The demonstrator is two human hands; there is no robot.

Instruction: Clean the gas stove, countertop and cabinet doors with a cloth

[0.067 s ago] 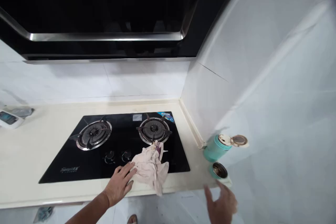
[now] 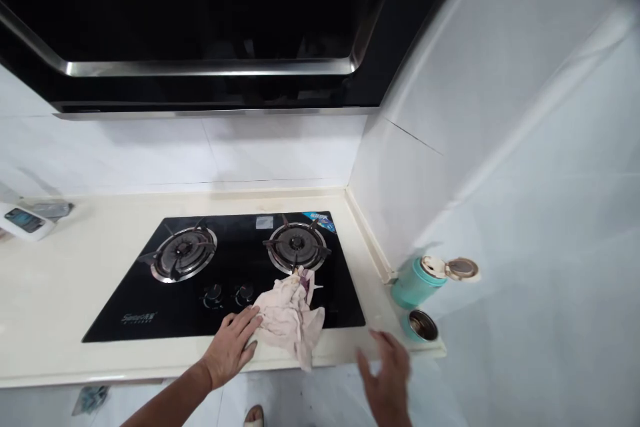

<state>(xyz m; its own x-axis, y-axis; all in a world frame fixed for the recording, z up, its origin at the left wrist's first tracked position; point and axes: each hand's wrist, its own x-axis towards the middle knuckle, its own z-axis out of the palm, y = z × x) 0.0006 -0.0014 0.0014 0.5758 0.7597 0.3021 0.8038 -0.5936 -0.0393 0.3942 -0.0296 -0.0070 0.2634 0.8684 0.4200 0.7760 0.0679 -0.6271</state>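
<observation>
A pale pink cloth (image 2: 290,320) lies crumpled over the front right of the black gas hob (image 2: 240,233), with its lower end hanging past the counter edge. My left hand (image 2: 233,343) rests at the cloth's left side, fingers stretched and fingertips touching it. At the counter's front edge, right of the cloth, my right hand (image 2: 387,370) is in the air, somewhat blurred, thumb and fingers apart and nothing between them. To its right stand a teal flask (image 2: 416,283) with its lid flipped up and a small teal cup (image 2: 421,325), open side up.
A black range hood (image 2: 215,93) overhangs the hob. The tiled wall (image 2: 425,147) closes off the right side. At the far left a white bottle (image 2: 25,221) lies on the cream counter (image 2: 65,280). A foot (image 2: 254,415) shows on the floor below.
My right hand has moved left, away from the teal cup and towards the cloth. My left hand stays at the cloth. The whole view has shifted slightly.
</observation>
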